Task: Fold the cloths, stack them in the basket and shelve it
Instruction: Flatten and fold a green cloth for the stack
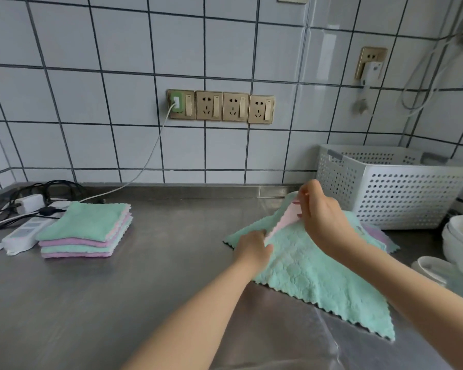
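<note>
At the far left of a stainless steel counter, a white power strip lies among tangled black cables. Just beside it to the right sits a neat stack of folded cloths, alternating mint green and lilac, with a green one on top. On the tiled wall behind, a row of four gold-coloured sockets is mounted; a green charger is plugged into the leftmost one, and its white cable trails down to the counter.

Right of centre, a mint green cloth with a scalloped edge lies spread on the counter. The left hand pinches its left edge, fingers closed on the fabric. The right hand pinches the far corner and lifts it, turning back the pale pink underside. More cloths, lilac and green, peek out from beneath on the right.

Behind them, against the wall, stands a white perforated plastic basket. What is inside it cannot be seen. At the far right edge are stacked white bowls.
</note>
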`<state>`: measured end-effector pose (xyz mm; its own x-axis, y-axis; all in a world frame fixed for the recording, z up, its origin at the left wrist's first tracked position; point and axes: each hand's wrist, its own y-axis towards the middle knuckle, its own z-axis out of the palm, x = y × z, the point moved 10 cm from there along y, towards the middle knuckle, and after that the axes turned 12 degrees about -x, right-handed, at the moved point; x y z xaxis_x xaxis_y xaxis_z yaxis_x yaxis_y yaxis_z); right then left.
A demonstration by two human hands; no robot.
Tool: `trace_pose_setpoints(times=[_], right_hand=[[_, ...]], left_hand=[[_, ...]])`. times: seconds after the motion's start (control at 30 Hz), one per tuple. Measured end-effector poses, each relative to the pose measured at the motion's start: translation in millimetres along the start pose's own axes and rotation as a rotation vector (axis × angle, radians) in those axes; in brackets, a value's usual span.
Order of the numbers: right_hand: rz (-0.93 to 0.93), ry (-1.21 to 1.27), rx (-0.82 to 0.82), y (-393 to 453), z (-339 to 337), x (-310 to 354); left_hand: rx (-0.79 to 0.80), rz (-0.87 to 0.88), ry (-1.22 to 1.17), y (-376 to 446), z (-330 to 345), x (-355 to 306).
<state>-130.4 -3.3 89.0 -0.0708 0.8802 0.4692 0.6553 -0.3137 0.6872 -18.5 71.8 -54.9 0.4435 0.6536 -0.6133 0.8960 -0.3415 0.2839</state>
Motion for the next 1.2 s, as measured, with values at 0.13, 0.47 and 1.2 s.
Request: trace_pose_setpoints(times=[0.13, 0.47, 1.2], right_hand=[[-0.089, 0.077, -0.143, 21.0, -32.2, 38.7], [0.056, 0.184, -0.360, 34.3, -67.1, 58.3], [0.387, 0.263, 0.197, -13.5, 71.2, 27.9]], left_hand=[[-0.182, -0.068, -0.006, 13.5, -44.9, 19.8], [-0.532, 0.004, -0.392, -11.2, -216.7, 73.6], [-0.203, -0.297, -0.240, -66.4, -294.6, 173.1]])
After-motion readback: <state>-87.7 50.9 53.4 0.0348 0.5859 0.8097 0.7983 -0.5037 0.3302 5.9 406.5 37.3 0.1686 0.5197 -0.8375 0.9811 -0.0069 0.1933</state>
